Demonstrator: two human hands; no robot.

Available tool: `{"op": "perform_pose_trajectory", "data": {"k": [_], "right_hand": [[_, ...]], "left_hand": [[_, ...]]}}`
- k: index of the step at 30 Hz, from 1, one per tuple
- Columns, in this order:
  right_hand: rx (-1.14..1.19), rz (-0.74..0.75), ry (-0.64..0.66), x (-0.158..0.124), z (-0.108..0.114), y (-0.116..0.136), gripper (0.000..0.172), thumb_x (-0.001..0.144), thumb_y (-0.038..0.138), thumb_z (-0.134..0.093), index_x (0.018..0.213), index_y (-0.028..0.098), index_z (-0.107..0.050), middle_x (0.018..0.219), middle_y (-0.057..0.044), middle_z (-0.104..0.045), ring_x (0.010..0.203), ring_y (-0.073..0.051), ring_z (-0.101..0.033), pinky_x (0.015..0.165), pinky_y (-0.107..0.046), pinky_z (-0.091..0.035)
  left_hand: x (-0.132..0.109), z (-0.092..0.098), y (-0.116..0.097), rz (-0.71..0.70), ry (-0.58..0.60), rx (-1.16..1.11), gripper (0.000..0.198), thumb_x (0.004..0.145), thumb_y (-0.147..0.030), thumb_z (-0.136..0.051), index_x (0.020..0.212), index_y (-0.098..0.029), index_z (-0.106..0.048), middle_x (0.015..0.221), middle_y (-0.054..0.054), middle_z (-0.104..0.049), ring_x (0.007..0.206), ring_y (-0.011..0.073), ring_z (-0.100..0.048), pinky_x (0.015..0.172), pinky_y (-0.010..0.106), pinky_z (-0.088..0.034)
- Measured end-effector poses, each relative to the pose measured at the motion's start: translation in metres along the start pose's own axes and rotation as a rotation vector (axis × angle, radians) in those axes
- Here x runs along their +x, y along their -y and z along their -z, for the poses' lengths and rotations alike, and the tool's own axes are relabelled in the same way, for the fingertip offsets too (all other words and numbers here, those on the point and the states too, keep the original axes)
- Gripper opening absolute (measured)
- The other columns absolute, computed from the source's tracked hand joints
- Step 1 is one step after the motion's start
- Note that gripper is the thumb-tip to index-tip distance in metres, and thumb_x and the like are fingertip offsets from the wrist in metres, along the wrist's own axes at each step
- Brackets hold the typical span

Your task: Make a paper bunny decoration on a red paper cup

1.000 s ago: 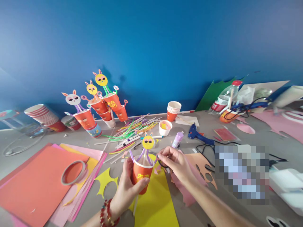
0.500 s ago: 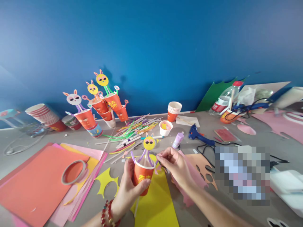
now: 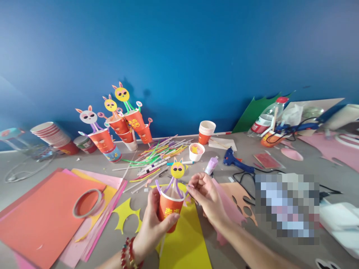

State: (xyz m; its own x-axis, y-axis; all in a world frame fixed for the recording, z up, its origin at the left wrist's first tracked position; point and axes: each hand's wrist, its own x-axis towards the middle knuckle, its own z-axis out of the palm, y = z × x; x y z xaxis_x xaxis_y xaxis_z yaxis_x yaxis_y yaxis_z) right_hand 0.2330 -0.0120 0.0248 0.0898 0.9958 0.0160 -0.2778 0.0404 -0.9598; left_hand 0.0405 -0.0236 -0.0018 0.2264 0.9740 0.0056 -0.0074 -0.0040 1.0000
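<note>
My left hand (image 3: 157,213) is wrapped round a red paper cup (image 3: 169,205) with yellow characters, held upright over the yellow sheet. Out of the cup rises a yellow bunny face (image 3: 177,170) with dark eyes, on purple pipe-cleaner legs (image 3: 175,185). A purple pipe cleaner (image 3: 157,185) sticks up from the cup's left rim. At the right rim, my right hand (image 3: 206,194) pinches the end of another purple pipe cleaner (image 3: 187,192) between thumb and fingers; its tip is partly hidden.
Finished bunny cups (image 3: 134,118) stand at the back left, by loose pipe cleaners (image 3: 159,153). A blue glue gun (image 3: 237,162) with its cord lies to the right. Coloured sheets (image 3: 42,213) with a tape roll (image 3: 86,203) lie left. Cut yellow foam (image 3: 183,239) is beneath the cup.
Very little differs. The fingers of my right hand have shifted slightly at the purple pipe cleaner; my left hand still holds the cup in almost the same place.
</note>
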Motion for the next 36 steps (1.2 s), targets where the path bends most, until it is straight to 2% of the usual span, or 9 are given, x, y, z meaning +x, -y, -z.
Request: {"op": "perform_pose_trajectory", "data": {"k": [7,12,15,21,27,30,32,34,36], "right_hand": [[-0.055,0.029,0.000,-0.001,0.003,0.002,0.028,0.086,0.040,-0.072,0.099,0.025,-0.052,0.082,0.003,-0.059,0.066,-0.013,-0.061,0.056,-0.023,-0.054],[-0.078,0.042,0.014,-0.002,0.002,0.001,0.029,0.087,0.041,-0.071,0.102,0.026,-0.052,0.084,0.003,-0.059,0.064,-0.013,-0.063,0.055,-0.024,-0.054],[-0.077,0.019,0.017,-0.002,0.000,0.001,0.034,0.084,0.042,-0.074,0.105,0.026,-0.053,0.085,0.002,-0.059,0.063,-0.013,-0.062,0.054,-0.025,-0.055],[-0.061,0.042,0.021,-0.003,0.001,-0.001,0.033,0.084,0.041,-0.075,0.104,0.026,-0.054,0.086,0.002,-0.058,0.064,-0.013,-0.062,0.055,-0.026,-0.055],[-0.042,0.043,0.045,-0.004,0.001,0.003,0.034,0.084,0.041,-0.075,0.107,0.027,-0.054,0.086,0.002,-0.058,0.065,-0.014,-0.062,0.055,-0.026,-0.055],[-0.057,0.099,0.036,-0.001,0.006,0.002,0.040,0.085,0.045,-0.072,0.116,0.029,-0.054,0.093,-0.001,-0.062,0.075,-0.018,-0.064,0.059,-0.027,-0.055],[-0.158,0.138,-0.008,0.003,0.010,-0.001,0.033,0.087,0.045,-0.069,0.112,0.026,-0.059,0.093,-0.003,-0.064,0.080,-0.019,-0.064,0.063,-0.027,-0.055],[-0.285,0.140,-0.011,0.007,0.013,-0.005,0.022,0.090,0.044,-0.066,0.100,0.024,-0.065,0.087,-0.003,-0.064,0.075,-0.018,-0.064,0.062,-0.026,-0.053],[-0.381,0.127,0.060,0.010,0.014,-0.009,0.020,0.092,0.043,-0.062,0.092,0.023,-0.065,0.083,-0.002,-0.065,0.064,-0.017,-0.064,0.056,-0.026,-0.051]], "left_hand": [[-0.002,0.000,0.000,-0.022,0.012,-0.014,0.076,0.078,-0.035,-0.077,0.138,-0.024,-0.033,0.136,0.014,-0.052,0.125,0.0337,-0.053,0.102,0.041,-0.046],[-0.001,0.000,0.000,-0.037,0.029,-0.017,0.072,0.080,-0.036,-0.076,0.137,-0.024,-0.034,0.132,0.013,-0.055,0.120,0.0315,-0.056,0.102,0.040,-0.046],[-0.001,0.001,0.000,-0.025,-0.001,-0.027,0.075,0.079,-0.037,-0.077,0.138,-0.024,-0.032,0.134,0.014,-0.053,0.124,0.0329,-0.054,0.102,0.041,-0.046],[-0.002,0.002,0.000,-0.022,-0.007,-0.036,0.078,0.077,-0.037,-0.078,0.139,-0.024,-0.033,0.134,0.013,-0.053,0.124,0.0330,-0.054,0.103,0.041,-0.045],[-0.002,0.002,0.002,-0.019,0.007,-0.104,0.077,0.077,-0.036,-0.078,0.138,-0.024,-0.034,0.136,0.014,-0.053,0.121,0.0323,-0.057,0.099,0.039,-0.049],[0.005,0.006,-0.005,-0.033,-0.037,-0.140,0.071,0.074,-0.036,-0.080,0.132,-0.024,-0.040,0.131,0.012,-0.057,0.117,0.0307,-0.060,0.096,0.038,-0.051],[0.011,0.012,-0.012,-0.036,-0.095,-0.165,0.066,0.075,-0.037,-0.079,0.128,-0.024,-0.042,0.126,0.010,-0.060,0.114,0.0295,-0.062,0.093,0.037,-0.053],[0.018,0.020,-0.016,-0.016,-0.165,-0.192,0.059,0.078,-0.038,-0.076,0.124,-0.024,-0.043,0.120,0.009,-0.061,0.111,0.0276,-0.063,0.088,0.036,-0.054],[0.023,0.026,-0.017,0.012,-0.215,-0.214,0.055,0.080,-0.040,-0.074,0.122,-0.025,-0.042,0.114,0.006,-0.061,0.105,0.0249,-0.065,0.084,0.034,-0.056]]}}
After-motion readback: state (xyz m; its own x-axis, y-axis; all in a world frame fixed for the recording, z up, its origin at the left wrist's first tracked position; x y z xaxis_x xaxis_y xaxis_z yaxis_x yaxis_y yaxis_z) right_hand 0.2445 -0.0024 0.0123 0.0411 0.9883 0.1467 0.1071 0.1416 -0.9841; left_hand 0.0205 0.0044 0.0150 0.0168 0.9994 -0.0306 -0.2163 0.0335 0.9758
